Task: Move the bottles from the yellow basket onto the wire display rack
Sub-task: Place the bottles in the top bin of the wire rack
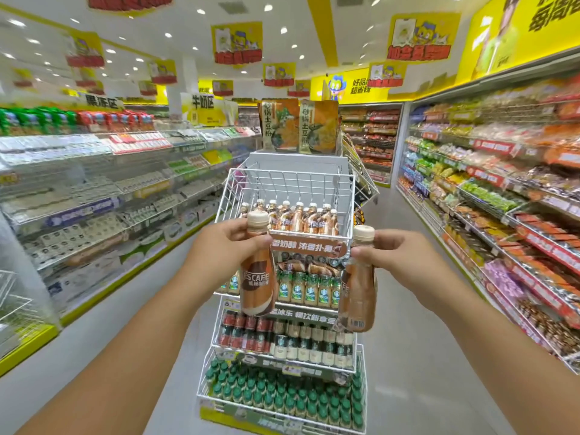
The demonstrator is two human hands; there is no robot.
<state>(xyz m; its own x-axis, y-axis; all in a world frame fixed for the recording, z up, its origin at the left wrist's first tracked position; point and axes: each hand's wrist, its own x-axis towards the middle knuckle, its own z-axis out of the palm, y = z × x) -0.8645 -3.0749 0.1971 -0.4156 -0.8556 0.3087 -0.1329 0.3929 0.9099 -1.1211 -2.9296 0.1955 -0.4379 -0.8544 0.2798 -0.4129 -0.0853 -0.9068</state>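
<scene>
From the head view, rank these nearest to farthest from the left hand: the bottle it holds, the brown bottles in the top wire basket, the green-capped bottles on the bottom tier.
1. The bottle gripped in the left hand itself, hanging below the fingers.
2. The brown bottles in the top wire basket, just behind and right of the hand.
3. The green-capped bottles on the bottom tier, far below.

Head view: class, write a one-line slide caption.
Each hand, left hand and right hand, grips a coffee bottle before the wire display rack.

Snack shelves (pixel 508 196) right; egg shelves (pixel 94 199) left; hanging banners (pixel 237 42).
</scene>
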